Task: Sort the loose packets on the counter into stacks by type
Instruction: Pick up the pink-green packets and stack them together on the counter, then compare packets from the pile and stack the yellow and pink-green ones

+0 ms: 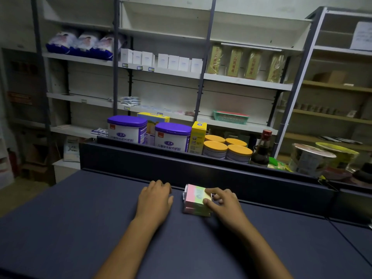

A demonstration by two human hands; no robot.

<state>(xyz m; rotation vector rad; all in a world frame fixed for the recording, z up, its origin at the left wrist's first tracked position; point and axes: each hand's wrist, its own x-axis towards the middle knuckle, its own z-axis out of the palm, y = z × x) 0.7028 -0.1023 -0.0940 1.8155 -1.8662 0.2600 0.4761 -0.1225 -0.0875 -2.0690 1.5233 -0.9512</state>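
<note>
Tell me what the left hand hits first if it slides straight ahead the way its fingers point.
Most likely the raised dark ledge at the counter's back edge. The left hand lies on the counter with its fingers pointing away, and nothing shows between them and that ledge. The packet stack sits off to its right.

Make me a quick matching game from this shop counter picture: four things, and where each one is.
Things:
1. left hand
2. right hand
3. purple-lidded tins
4. green basket

Places:
A. on a shelf behind
B. resting on the bare counter
C. holding the packet stack
D. standing behind the counter's raised back edge

Pairs: 1-B, 2-C, 3-D, 4-A
</note>
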